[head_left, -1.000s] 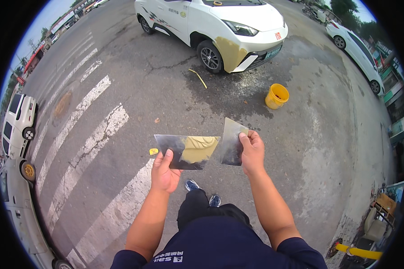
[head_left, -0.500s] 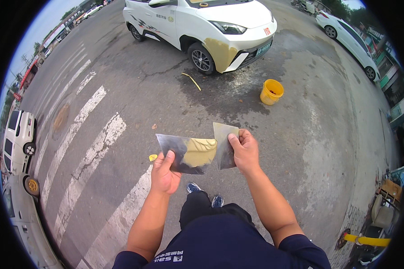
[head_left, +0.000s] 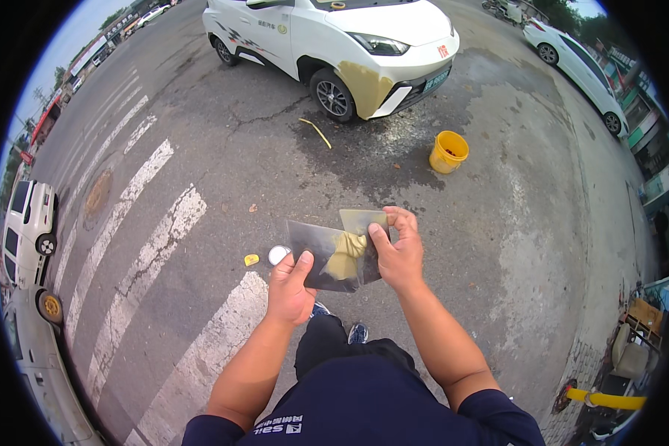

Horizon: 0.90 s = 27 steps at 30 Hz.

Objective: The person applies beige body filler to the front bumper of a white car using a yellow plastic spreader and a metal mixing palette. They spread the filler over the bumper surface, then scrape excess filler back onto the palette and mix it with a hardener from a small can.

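Note:
My left hand (head_left: pixel 290 286) holds a dark flat metal plate (head_left: pixel 316 249) by its near edge, thumb on top. A lump of yellowish putty (head_left: pixel 344 260) sits on the plate. My right hand (head_left: pixel 398 253) grips a second flat metal scraper blade (head_left: pixel 360 221) and presses it against the putty on the plate. Both are held in front of my body above the asphalt. A white car (head_left: pixel 349 37) with a yellowish filler patch (head_left: pixel 366 85) on its front corner stands ahead.
A yellow bucket (head_left: pixel 447 151) stands on wet asphalt near the car. A small round lid (head_left: pixel 278 254) and a yellow scrap (head_left: pixel 251 259) lie on the ground left of my hands. White crosswalk stripes (head_left: pixel 137 230) run at left. Other parked cars stand at the left edge and upper right.
The scraper in my right hand has slid over the plate toward the putty. My head has turned, so the car and bucket sit farther right in view.

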### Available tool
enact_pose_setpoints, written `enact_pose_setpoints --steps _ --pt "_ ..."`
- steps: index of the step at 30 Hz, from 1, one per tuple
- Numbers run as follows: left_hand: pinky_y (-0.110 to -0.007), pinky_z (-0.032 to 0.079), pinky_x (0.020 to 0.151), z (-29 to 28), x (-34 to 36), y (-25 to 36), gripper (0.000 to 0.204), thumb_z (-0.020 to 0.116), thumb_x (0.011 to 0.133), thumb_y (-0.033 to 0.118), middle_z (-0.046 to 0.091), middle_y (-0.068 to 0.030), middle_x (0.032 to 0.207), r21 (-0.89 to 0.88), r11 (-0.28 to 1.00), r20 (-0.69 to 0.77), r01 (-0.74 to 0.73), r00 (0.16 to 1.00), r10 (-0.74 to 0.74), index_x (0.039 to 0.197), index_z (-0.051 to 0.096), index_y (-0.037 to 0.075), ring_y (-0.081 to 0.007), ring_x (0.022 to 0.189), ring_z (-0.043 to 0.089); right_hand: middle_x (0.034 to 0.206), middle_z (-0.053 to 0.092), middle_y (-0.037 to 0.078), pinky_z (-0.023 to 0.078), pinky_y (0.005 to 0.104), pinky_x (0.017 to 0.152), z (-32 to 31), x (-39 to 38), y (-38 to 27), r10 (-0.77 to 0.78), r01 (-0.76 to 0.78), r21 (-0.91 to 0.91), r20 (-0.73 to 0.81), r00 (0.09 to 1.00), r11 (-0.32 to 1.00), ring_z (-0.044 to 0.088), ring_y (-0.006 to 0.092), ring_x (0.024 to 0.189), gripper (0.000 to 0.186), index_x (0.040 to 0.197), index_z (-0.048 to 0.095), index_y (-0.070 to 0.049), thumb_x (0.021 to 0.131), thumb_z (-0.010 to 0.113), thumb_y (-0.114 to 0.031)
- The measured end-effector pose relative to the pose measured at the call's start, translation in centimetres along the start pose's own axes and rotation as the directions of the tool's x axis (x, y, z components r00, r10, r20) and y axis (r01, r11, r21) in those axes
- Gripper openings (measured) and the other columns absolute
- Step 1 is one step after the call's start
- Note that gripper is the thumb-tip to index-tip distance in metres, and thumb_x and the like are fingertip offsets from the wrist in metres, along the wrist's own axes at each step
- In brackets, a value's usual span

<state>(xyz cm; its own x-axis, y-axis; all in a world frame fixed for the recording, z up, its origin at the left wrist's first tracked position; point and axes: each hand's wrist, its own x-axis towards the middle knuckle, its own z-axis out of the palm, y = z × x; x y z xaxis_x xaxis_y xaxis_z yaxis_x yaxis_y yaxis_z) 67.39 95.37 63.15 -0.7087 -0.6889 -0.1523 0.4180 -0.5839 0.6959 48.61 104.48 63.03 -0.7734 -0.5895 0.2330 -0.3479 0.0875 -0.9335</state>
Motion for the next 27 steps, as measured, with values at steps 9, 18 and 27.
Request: enact_pose_setpoints --steps 9,18,27 --pt "-0.040 0.055 0.099 1.1 -0.4 -1.3 0.029 0.053 0.109 0.020 0.070 -0.0106 0.124 0.054 0.998 0.052 -0.023 0.998 0.020 0.126 0.063 -0.001 -0.0214 0.112 0.068 0.131 0.059 0.013 0.039 0.0397 0.110 0.5 -0.1 1.0 -0.009 0.010 0.013 -0.080 0.997 1.000 0.054 0.0256 0.125 0.013 0.097 0.069 -0.004 0.092 0.073 -0.015" --pt "-0.042 0.054 0.101 2.6 -0.5 -2.7 0.030 0.051 0.110 0.020 0.068 -0.0120 0.128 0.051 0.998 0.090 -0.031 0.996 0.026 0.128 0.061 -0.001 -0.0233 0.117 0.067 0.132 0.058 0.012 0.040 0.0393 0.108 0.2 -0.1 1.9 0.103 -0.090 0.094 -0.149 0.983 0.992 0.052 0.0263 0.126 0.016 0.099 0.069 -0.004 0.091 0.073 -0.018" --pt "-0.023 0.046 0.069 3.1 -2.2 -6.5 0.025 0.057 0.108 0.021 0.067 0.0020 0.090 0.527 0.849 0.039 -0.037 0.999 0.020 0.103 0.070 0.001 -0.0032 0.080 0.054 0.129 0.060 0.010 0.042 0.0360 0.106 -0.1 0.1 2.1 0.198 -0.088 0.399 -0.243 0.949 0.913 0.056 0.0216 0.120 0.015 0.099 0.067 -0.003 0.096 0.070 -0.018"
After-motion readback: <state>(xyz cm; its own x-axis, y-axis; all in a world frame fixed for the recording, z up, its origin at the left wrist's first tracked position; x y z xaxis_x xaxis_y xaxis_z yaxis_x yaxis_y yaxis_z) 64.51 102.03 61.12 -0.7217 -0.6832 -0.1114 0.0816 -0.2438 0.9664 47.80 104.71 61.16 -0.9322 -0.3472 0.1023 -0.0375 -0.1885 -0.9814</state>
